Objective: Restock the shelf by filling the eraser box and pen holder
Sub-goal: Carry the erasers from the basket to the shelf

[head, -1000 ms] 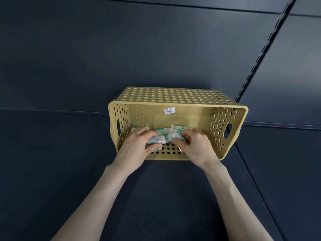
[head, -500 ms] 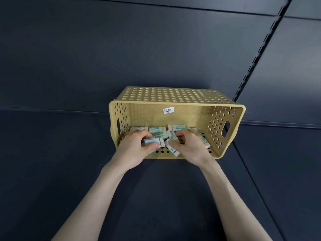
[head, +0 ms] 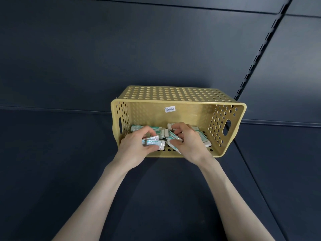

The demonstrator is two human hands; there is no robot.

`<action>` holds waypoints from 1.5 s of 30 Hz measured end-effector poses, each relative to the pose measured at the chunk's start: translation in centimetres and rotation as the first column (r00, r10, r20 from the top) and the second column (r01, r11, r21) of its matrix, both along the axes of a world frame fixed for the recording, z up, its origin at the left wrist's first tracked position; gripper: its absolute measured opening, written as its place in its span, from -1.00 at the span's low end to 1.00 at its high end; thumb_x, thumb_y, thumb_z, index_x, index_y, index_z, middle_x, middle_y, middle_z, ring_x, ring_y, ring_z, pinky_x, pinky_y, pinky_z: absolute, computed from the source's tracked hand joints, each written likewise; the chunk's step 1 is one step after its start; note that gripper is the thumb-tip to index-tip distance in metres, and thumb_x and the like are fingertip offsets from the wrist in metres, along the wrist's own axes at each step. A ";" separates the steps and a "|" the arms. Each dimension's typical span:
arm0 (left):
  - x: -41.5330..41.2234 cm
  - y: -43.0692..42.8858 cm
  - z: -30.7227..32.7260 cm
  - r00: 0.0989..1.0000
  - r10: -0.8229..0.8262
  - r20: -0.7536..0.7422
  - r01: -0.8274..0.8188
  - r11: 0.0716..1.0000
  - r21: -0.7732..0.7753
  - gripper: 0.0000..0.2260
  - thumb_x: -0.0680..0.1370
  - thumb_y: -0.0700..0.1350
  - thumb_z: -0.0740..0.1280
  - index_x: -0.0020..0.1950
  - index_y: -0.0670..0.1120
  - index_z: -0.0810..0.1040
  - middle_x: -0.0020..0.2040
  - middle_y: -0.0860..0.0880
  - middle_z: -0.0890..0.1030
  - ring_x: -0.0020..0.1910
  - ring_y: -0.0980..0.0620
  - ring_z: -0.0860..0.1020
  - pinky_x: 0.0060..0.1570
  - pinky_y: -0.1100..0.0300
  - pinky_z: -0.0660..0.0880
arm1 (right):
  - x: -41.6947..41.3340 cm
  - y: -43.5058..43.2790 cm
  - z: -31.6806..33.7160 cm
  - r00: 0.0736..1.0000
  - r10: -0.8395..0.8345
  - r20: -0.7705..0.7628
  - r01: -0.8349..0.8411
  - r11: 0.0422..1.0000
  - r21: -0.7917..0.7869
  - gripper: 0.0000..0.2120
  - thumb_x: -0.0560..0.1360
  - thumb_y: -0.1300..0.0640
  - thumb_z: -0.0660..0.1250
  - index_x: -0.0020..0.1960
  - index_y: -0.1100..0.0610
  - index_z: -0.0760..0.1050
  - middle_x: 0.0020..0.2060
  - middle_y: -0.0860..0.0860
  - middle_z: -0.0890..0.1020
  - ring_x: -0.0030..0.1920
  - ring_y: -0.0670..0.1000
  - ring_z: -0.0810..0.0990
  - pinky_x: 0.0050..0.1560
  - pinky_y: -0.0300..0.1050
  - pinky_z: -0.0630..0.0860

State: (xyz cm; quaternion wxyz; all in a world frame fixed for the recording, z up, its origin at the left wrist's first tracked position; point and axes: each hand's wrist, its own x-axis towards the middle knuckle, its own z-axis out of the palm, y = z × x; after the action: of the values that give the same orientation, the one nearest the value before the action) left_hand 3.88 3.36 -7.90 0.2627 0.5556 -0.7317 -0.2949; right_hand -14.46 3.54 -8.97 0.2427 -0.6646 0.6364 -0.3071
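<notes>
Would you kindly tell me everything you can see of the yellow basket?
The yellow basket looks like moulded plastic, rectangular with rounded corners, its open mouth turned to the camera. Round holes pierce its walls; each short side has a slot handle. A white barcode sticker sits on the plain inner panel. It rests on a dark surface. Wrapped erasers lie inside, where the left hand holds one and the right hand grips another.

Erasers (head: 163, 133) looser, more spread out

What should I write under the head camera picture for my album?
Left hand and right hand each grip wrapped erasers inside a yellow holey basket on a dark shelf.
</notes>
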 end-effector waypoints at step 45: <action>0.0 -0.4 -0.3 0.997 -0.044 -0.066 0.046 0.999 0.017 -0.74 0.44 -0.09 0.46 0.09 -0.01 0.52 -0.07 0.20 0.52 -0.11 0.28 0.48 -0.21 0.46 0.34 | -0.9 0.8 0.0 0.995 -0.071 -0.070 0.070 0.998 -0.009 -0.78 0.52 0.01 0.30 0.04 0.15 0.48 -0.09 0.02 0.49 -0.06 0.02 0.43 -0.11 -0.15 0.34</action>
State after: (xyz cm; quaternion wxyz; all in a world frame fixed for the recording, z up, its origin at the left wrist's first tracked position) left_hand 3.85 2.95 -8.22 0.2746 0.5314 -0.7322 -0.3257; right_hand -15.33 4.33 -9.02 0.2072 -0.6530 0.6666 -0.2939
